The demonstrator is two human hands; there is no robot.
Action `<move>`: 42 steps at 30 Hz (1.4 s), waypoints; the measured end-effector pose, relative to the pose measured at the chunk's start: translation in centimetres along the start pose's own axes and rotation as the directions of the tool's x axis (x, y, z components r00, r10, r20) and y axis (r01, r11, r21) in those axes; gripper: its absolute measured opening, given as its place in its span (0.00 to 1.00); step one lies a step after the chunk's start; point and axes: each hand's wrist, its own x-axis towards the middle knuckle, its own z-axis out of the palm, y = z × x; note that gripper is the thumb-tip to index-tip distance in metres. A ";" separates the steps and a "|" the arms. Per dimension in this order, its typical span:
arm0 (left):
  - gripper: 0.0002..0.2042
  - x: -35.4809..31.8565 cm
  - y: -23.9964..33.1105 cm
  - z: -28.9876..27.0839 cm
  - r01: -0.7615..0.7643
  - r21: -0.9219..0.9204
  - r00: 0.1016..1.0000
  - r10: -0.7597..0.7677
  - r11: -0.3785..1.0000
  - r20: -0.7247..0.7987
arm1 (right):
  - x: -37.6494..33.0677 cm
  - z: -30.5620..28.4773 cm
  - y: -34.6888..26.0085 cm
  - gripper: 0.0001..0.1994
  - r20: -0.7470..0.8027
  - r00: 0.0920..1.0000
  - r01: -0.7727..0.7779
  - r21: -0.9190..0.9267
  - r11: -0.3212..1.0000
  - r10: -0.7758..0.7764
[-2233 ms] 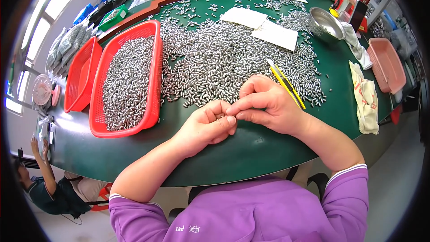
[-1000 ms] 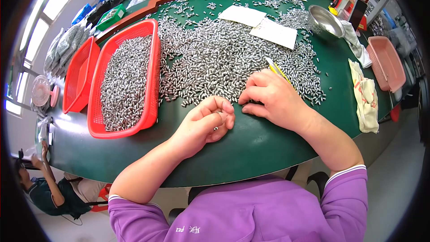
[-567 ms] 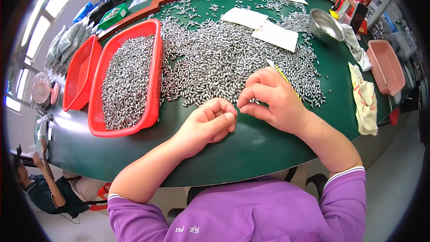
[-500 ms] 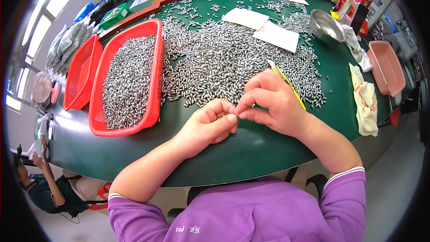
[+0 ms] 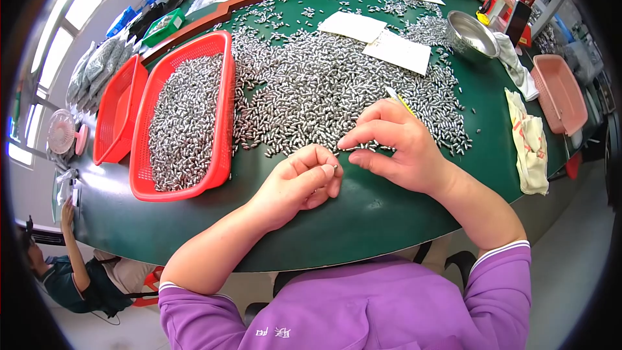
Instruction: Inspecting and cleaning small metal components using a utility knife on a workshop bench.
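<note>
Green table [image 5: 389, 214] strewn with metal pins [image 5: 324, 84]; left hand [image 5: 298, 185] pinching one pin, right hand [image 5: 398, 149] at three o'clock, fingertips gathering more for easy transfer.

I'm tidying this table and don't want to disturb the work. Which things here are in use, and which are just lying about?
In use:
left hand, fingers curled around small metal pieces
right hand at the heap's edge
heap of metal pieces
red basket holding more pieces

Lying about:
steel bowl
paper sheets
cloth
pink tray
</note>
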 end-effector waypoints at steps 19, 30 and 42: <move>0.12 -0.1 0.2 0.3 0.029 0.078 0.999 -0.026 0.997 -0.035 | -0.1 0.6 -0.2 0.09 0.037 0.999 -0.018 0.059 0.998 0.016; 0.14 -0.3 0.3 0.8 0.044 0.227 0.999 -0.038 0.973 -0.030 | -0.1 0.8 0.0 0.07 0.058 0.998 0.013 0.077 0.997 -0.018; 0.06 0.0 -0.3 0.2 -0.006 0.091 1.000 0.008 0.996 -0.022 | -0.1 1.0 0.2 0.05 0.074 0.997 -0.016 0.090 0.996 0.009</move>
